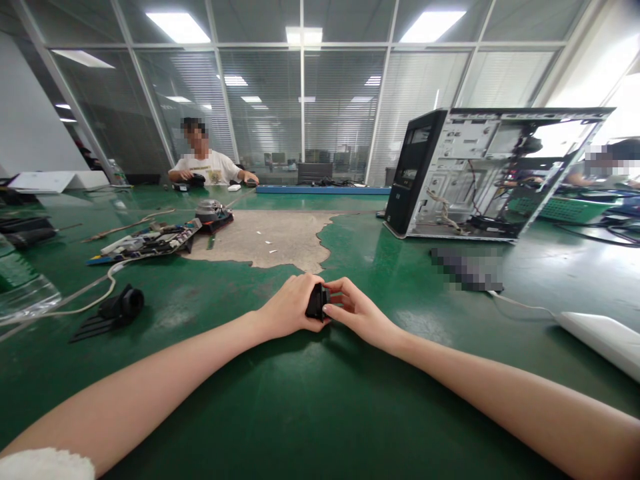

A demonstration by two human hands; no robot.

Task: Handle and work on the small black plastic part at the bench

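Note:
Both of my hands meet over the green table around a small black part. My left hand curls around its left side with the fingers closed on it. My right hand pinches its right side with thumb and fingertips. Most of the part is hidden between the fingers, so I cannot make out what it is. Both forearms rest low over the table and reach toward its middle.
An open computer case stands at the right. A circuit board, a fan, a black part with a cable lie at the left. A worn bare patch lies ahead. Another person sits at the far side.

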